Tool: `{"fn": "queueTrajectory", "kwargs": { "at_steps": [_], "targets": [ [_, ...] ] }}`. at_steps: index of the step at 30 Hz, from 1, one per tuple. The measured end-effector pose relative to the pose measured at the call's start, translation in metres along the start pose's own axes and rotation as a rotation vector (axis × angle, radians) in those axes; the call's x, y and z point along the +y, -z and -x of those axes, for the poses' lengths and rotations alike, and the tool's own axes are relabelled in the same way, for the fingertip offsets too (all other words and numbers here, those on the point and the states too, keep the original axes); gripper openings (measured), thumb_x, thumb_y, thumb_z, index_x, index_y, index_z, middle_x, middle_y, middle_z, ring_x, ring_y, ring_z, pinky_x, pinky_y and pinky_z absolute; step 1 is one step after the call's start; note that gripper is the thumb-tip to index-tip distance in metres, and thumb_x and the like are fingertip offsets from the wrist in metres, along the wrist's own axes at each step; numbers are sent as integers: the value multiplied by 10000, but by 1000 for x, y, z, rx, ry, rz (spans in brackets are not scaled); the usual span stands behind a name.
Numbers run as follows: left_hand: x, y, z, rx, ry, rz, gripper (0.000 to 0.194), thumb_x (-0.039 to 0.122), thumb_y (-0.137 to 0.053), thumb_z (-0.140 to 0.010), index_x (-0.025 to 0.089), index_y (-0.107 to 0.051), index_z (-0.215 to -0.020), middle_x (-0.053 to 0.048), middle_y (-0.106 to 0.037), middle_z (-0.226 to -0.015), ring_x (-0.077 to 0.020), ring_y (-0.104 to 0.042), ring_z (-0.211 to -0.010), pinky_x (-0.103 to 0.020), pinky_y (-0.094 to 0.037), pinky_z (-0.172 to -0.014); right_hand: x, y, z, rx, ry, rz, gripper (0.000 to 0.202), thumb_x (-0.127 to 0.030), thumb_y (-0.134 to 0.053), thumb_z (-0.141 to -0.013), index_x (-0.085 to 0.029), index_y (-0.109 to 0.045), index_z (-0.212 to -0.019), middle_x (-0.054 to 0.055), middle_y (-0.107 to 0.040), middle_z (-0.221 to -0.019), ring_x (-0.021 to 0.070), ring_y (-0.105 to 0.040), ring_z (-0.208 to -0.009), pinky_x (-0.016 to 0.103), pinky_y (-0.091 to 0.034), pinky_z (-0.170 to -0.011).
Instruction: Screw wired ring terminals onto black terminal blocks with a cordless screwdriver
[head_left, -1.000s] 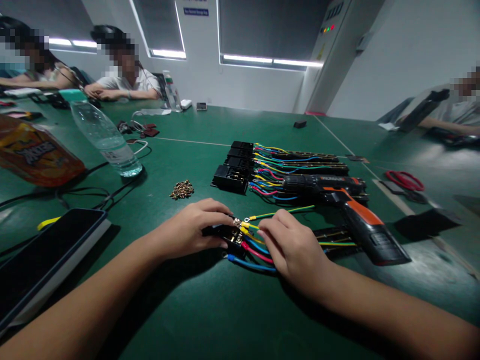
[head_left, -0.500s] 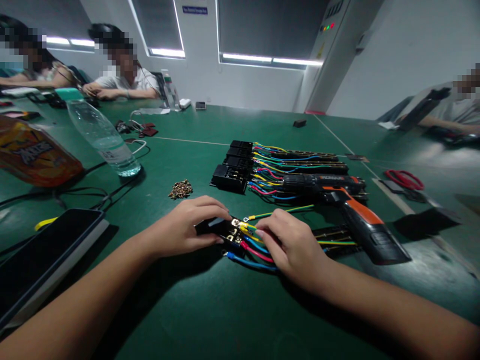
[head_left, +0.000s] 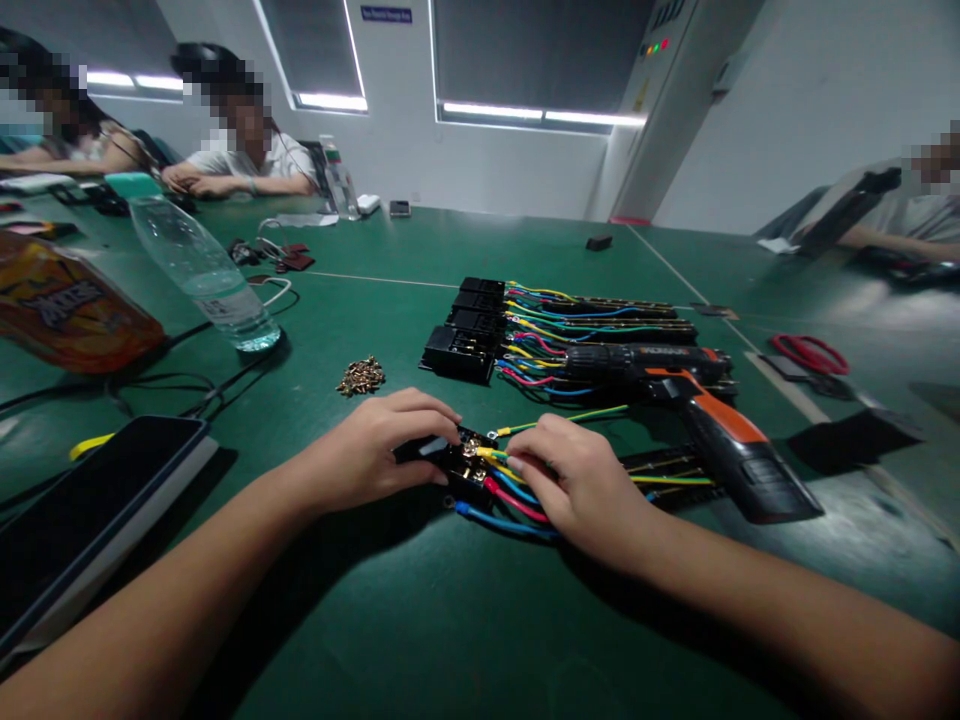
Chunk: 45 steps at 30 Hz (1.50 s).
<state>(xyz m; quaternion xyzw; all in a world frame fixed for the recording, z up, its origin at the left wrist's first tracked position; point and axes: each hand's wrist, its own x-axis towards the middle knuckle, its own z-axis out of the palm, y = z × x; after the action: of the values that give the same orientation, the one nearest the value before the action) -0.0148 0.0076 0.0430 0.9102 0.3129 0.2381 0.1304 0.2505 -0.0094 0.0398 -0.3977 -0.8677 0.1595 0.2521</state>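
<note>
My left hand (head_left: 379, 445) is closed around the left end of a black terminal block (head_left: 471, 480) with brass contacts, thumb and fingers on its two sides. My right hand (head_left: 581, 485) pinches a yellow-green wire (head_left: 495, 455) close to its yellow sleeve. That wire's end lies at the block's far contact; whether it is seated there I cannot tell. A red-sleeved wire (head_left: 517, 500) meets the block's right edge. In front of it, a blue wire (head_left: 502, 523) ends in a loose ring lug. Another yellow-green wire (head_left: 562, 420) lies behind, its ring lug beside the block.
A pile of brass screws (head_left: 361, 376) sits beyond my left hand. Wired black blocks (head_left: 461, 352) stand in a row behind, with a power screwdriver (head_left: 720, 420) across their wires. Bottle (head_left: 225, 290) and phone (head_left: 97, 500) are left. Co-workers sit around the table.
The terminal block has tilted slightly in my left hand, and its far corner now shows more. My right hand keeps its pinch on the yellow-green wire, having shifted only a little.
</note>
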Motion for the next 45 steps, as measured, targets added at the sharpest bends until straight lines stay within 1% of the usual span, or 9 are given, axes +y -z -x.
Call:
{"fn": "queueTrajectory", "kwargs": {
  "at_steps": [6, 16, 25, 34, 45],
  "targets": [
    [0, -2, 2, 16, -4, -16, 225, 191, -685, -868, 234, -672, -1089, -61, -669, -1173, -190, -642, -1067, -316, -544, -900, -1, -1, 1, -10, -4, -21, 111, -136, -580, -938, -144, -673, -876, 34, -588, -804, 151, -528, -737, 287, -383, -675],
    [0, -4, 3, -14, 2, -31, 224, 222, -667, -898, 258, -684, -1118, -60, -656, -1192, -196, -623, -1079, -329, -531, -911, 0, -2, 2, -12, -13, -24, 123, -150, -566, -946, -156, -676, -894, 38, -603, -824, 156, -538, -754, 297, -400, -693],
    [-2, -4, 3, -13, 9, -20, 201, 221, -677, -892, 252, -707, -1088, -62, -653, -1204, -199, -618, -1089, -329, -522, -912, -2, -5, 4, -22, 24, 9, 160, -157, -533, -961, -138, -682, -906, 59, -611, -826, 172, -549, -756, 311, -413, -696],
    [-3, -5, 4, -11, -4, -37, 204, 220, -665, -902, 261, -706, -1098, -56, -647, -1210, -195, -614, -1090, -332, -521, -913, 0, -4, 4, -26, 21, 20, 153, -159, -535, -958, -135, -680, -915, 66, -614, -837, 177, -553, -762, 313, -417, -701],
    [-3, -5, 3, -13, -5, -32, 218, 225, -663, -909, 276, -709, -1116, -50, -644, -1220, -190, -619, -1093, -332, -523, -921, -1, -4, 4, -56, -45, -28, 146, -184, -519, -968, -161, -649, -904, 48, -602, -862, 166, -545, -784, 310, -400, -717]
  ]
}}
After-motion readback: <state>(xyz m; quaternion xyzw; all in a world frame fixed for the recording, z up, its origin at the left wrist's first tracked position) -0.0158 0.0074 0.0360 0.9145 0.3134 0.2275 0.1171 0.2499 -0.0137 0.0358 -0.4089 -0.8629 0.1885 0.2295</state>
